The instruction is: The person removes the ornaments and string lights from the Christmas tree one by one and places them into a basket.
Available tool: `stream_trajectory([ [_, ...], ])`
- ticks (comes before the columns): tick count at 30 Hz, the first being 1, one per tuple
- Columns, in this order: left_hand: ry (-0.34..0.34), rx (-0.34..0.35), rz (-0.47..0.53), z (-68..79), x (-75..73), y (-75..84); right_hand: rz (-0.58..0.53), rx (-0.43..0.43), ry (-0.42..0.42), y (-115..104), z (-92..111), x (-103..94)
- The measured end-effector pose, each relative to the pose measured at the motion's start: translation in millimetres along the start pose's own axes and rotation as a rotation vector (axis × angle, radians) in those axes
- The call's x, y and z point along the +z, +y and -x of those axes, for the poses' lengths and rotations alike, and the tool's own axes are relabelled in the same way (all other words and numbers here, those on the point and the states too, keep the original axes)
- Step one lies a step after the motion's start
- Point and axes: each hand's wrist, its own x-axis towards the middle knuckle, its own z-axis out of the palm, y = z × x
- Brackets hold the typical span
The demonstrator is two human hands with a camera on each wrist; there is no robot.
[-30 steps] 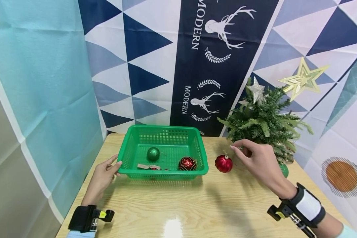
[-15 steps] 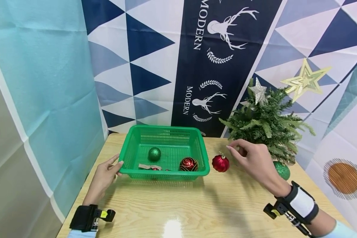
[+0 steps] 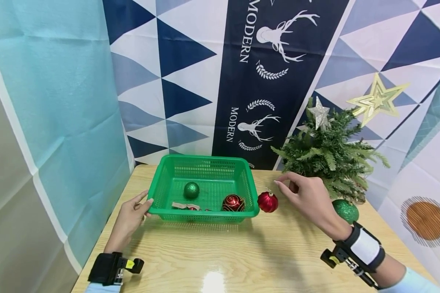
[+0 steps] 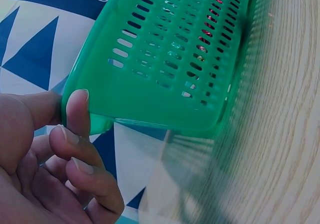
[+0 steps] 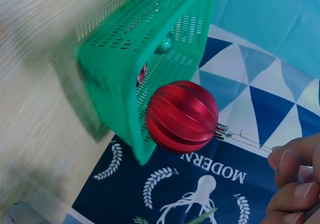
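My right hand [image 3: 306, 195] pinches the thin string of a red ribbed Christmas bauble [image 3: 267, 202]. The bauble hangs just right of the green plastic basket [image 3: 209, 213], level with its rim. In the right wrist view the string runs from the silver cap of the red bauble [image 5: 182, 116] to my fingertips. My left hand [image 3: 131, 215] grips the basket's near left corner, thumb and finger on either side of the rim in the left wrist view. Inside the basket lie a green glitter bauble [image 3: 192, 190], a red bauble with gold swirls [image 3: 233, 202] and a beige strip [image 3: 185, 206].
A small artificial Christmas tree [image 3: 326, 154] stands at the back right, bearing a silver star [image 3: 320, 113] and a gold star [image 3: 379, 99]. Another green glitter bauble [image 3: 346, 211] is low at the tree, behind my right wrist. Patterned cloth hangs behind the wooden table [image 3: 205, 252].
My right hand has moved left with the red bauble, away from the tree and up to the basket's right rim. The left hand keeps its grip on the basket.
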Motion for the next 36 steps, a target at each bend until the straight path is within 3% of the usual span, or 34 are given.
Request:
stream_trajectory([
  [18, 0.018, 0.009, 0.019, 1.6, 2.6, 1.4, -0.024, 0.016, -0.018, 0, 5, 5.2],
  [36, 0.041, 0.006, 0.029, 2.2, 3.1, 0.1, -0.060, 0.016, -0.020, -7, -3, 14.9],
])
